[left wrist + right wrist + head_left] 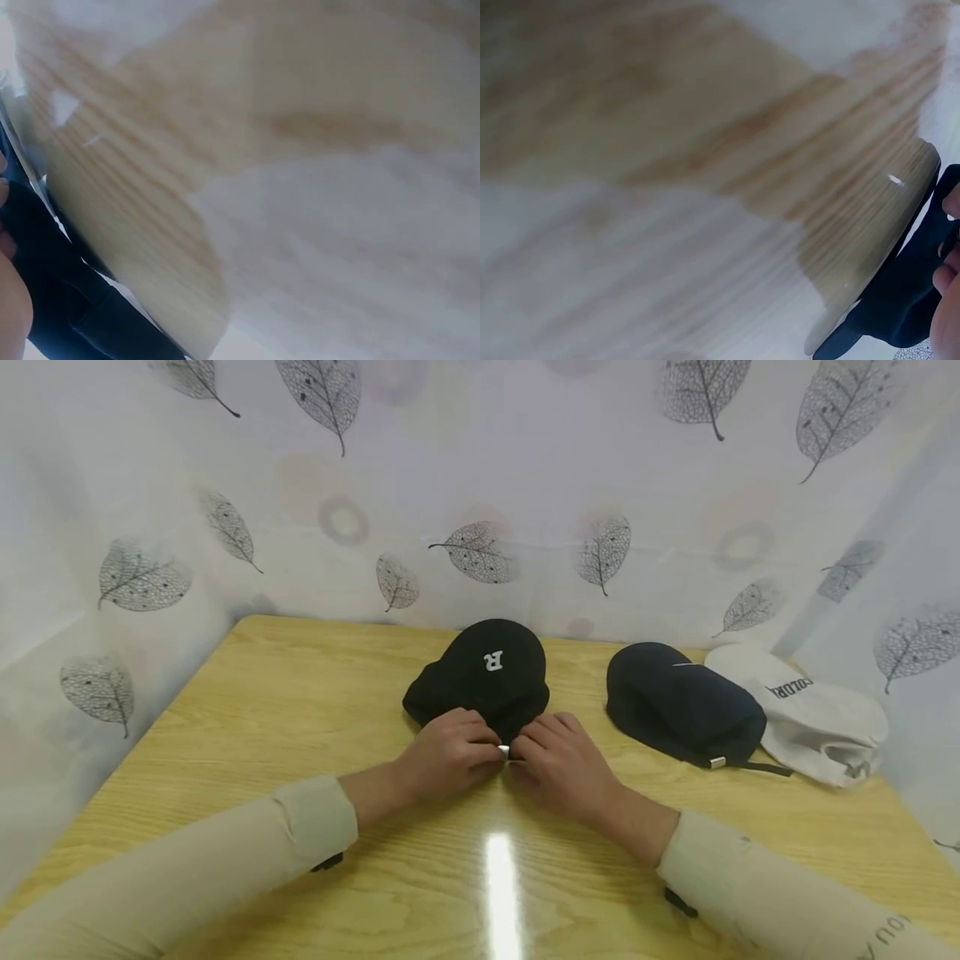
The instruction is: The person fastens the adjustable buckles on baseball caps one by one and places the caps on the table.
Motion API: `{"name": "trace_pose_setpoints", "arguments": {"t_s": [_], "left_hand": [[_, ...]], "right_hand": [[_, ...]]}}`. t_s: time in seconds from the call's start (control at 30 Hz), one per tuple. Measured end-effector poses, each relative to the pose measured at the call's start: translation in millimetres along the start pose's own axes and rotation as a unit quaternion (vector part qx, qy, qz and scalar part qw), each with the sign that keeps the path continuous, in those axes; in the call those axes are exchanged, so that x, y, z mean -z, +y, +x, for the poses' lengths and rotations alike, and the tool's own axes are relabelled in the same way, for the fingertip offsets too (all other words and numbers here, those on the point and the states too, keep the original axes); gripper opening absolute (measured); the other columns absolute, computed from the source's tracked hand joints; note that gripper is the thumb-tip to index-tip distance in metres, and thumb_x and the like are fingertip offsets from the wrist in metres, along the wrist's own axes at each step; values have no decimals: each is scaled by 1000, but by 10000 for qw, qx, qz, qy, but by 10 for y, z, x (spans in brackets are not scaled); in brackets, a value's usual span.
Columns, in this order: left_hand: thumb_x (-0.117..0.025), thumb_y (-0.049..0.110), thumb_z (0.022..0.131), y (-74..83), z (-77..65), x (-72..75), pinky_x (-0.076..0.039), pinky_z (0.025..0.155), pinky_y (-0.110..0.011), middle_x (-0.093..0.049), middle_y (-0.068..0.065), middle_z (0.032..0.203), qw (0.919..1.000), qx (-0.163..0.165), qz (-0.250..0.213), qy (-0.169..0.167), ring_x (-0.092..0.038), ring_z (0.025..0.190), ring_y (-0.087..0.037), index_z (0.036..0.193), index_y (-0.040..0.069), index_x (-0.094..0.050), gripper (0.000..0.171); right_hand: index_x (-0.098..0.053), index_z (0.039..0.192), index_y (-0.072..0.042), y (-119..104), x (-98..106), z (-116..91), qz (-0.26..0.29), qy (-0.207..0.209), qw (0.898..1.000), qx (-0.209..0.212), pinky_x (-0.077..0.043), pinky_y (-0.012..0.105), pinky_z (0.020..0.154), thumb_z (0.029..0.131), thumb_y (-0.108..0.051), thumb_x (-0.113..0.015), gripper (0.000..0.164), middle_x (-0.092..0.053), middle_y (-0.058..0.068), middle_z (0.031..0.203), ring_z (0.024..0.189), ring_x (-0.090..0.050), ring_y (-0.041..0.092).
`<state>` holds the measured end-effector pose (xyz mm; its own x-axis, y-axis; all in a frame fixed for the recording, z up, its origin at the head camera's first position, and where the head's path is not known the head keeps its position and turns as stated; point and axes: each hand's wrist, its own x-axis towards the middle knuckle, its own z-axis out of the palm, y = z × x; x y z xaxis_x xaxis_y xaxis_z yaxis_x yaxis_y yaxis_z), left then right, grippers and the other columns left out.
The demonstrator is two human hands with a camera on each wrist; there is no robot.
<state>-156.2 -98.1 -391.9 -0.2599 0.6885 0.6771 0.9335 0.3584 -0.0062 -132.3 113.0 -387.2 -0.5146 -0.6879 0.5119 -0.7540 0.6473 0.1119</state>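
A black baseball cap (468,672) with a white letter R sits near the middle of the table, its strap side toward me. At that near edge, a small metal buckle (505,750) shows in the gap between my hands. My left hand (450,752) pinches the strap on the left of the buckle with curled fingers. From the right, my right hand (561,764) pinches the strap's other side; its fingertips also show at the dark cap (900,304) in the right wrist view. The strap itself is mostly covered by the fingers.
To the right lies a navy cap (675,706) with its strap end trailing out, overlapping a white cap (817,718) with dark lettering. The wood-grain table (300,710) ends at a leaf-patterned curtain (525,468) behind.
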Motion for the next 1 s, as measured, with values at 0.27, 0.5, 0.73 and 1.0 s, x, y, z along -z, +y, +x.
{"name": "trace_pose_setpoints", "arguments": {"t_s": [0.27, 0.5, 0.73, 1.0], "left_hand": [[-77, 17, 75, 1, 12, 13, -45, 66, -22, -68, 4, 79, 9998, 115, -39, 135, -58, 74, -11, 78, 15, -75, 5], [-78, 18, 75, -8, 11, 18, -45, 66, -22, -68, 4, 79, 9999, 128, -45, 104, -58, 74, -10, 79, 15, -75, 6], [-78, 20, 74, -18, -1, 4, -45, 66, -22, -67, 4, 79, 9999, -10, -64, 142, -58, 74, -10, 82, 17, -76, 8], [-78, 19, 74, -18, 5, 4, -45, 66, -22, -67, 4, 79, 9998, -37, -44, 179, -58, 74, -10, 82, 16, -76, 8]], "right_hand": [[-62, 83, -14, 2, 0, 17, 22, 218, 9997, 132, -40, 35, 79, 76, -19, -75, 16, -61, -1, 85, 85, -54, 19], [-63, 84, -14, 7, -12, 26, 23, 367, 9991, 223, -41, 35, 78, 75, -18, -76, 16, -62, -2, 84, 84, -56, 18], [-64, 85, -14, 0, -12, 21, 45, 390, 9988, 302, -43, 35, 78, 74, -19, -78, 18, -63, -2, 85, 84, -56, 18], [-64, 85, -13, -2, -9, 22, 50, 458, 9983, 346, -43, 35, 78, 74, -18, -78, 18, -62, -1, 84, 83, -56, 18]]}}
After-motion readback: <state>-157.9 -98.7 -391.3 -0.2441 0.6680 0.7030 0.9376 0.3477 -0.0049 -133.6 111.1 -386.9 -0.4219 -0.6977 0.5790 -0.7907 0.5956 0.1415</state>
